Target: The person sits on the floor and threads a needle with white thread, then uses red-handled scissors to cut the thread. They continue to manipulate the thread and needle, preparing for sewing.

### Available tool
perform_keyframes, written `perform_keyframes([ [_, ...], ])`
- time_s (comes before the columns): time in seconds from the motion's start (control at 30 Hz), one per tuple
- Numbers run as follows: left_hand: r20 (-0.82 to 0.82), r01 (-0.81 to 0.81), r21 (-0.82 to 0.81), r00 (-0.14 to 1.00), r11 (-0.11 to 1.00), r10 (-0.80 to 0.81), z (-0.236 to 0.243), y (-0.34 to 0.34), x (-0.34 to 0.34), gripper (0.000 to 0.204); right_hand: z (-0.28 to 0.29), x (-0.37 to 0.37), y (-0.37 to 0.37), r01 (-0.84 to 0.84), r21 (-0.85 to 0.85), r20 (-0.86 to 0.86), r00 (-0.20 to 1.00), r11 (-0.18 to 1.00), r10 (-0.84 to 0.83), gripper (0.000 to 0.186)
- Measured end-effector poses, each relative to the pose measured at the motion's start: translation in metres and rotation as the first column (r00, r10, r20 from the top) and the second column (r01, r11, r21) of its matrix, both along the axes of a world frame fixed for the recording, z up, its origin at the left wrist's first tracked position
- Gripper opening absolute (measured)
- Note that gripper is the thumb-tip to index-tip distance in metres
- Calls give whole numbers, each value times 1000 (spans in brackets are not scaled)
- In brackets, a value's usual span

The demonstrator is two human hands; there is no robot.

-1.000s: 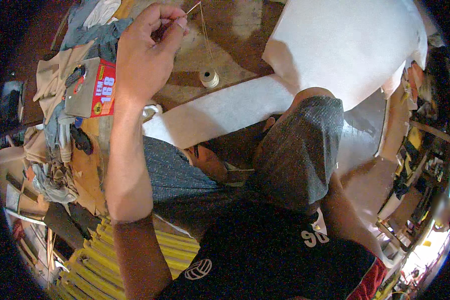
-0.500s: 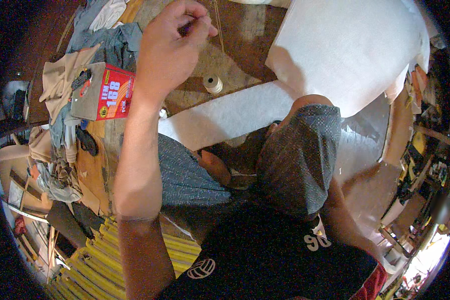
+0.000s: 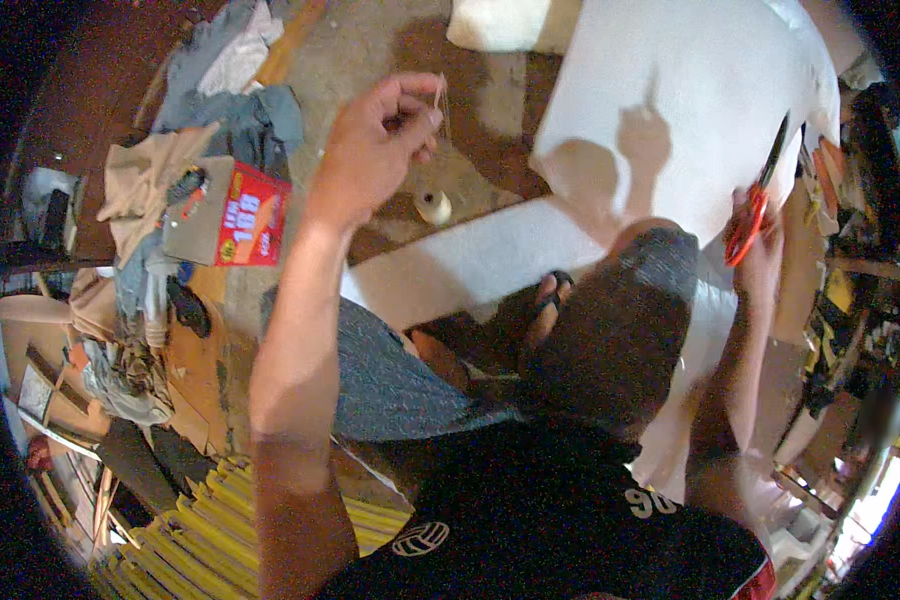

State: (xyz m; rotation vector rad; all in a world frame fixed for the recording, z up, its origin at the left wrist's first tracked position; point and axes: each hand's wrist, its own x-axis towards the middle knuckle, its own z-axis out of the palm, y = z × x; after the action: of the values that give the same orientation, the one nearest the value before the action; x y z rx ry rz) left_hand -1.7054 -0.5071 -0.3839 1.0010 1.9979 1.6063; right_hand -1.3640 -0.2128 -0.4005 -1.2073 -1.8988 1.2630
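Thread hangs at twelve o'clock, pinched by the fingertips of the left hand, its spool at five o'clock from there. The right hand, unseen earlier, now grips red-handled scissors near three o'clock, by a white sheet.

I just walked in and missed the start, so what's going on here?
A person's left hand is raised, pinching thread. Their right hand holds red-handled scissors, blades pointing away from the body near a large white sheet. In this view, a pale spool sits between the left hand and a long white strip. Whether the blades touch the sheet isn't clear.
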Motion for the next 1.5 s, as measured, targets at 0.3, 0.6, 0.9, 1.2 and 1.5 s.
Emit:
perform_keyframes([
  [0.3,227,-68,-6,971,998,68,-19,-13,-11,32,18,-177,-140,-462,86,11,886,883,463,35],
  [0.6,261,-68,-17,963,998,70,-9,-23,-8,38,-24,-175,-169,-724,47,-122,679,688,724,44],
  [0.9,240,-33,45,971,998,21,-4,-22,2,42,-39,-173,-162,-743,258,102,657,618,747,52],
  [1.2,176,37,-15,984,999,-34,-3,-18,15,49,-34,-175,-161,-697,284,111,706,658,700,50],
  [1.5,198,-36,46,980,998,26,-11,-13,20,37,-41,-179,-160,-588,430,60,776,685,628,50],
])
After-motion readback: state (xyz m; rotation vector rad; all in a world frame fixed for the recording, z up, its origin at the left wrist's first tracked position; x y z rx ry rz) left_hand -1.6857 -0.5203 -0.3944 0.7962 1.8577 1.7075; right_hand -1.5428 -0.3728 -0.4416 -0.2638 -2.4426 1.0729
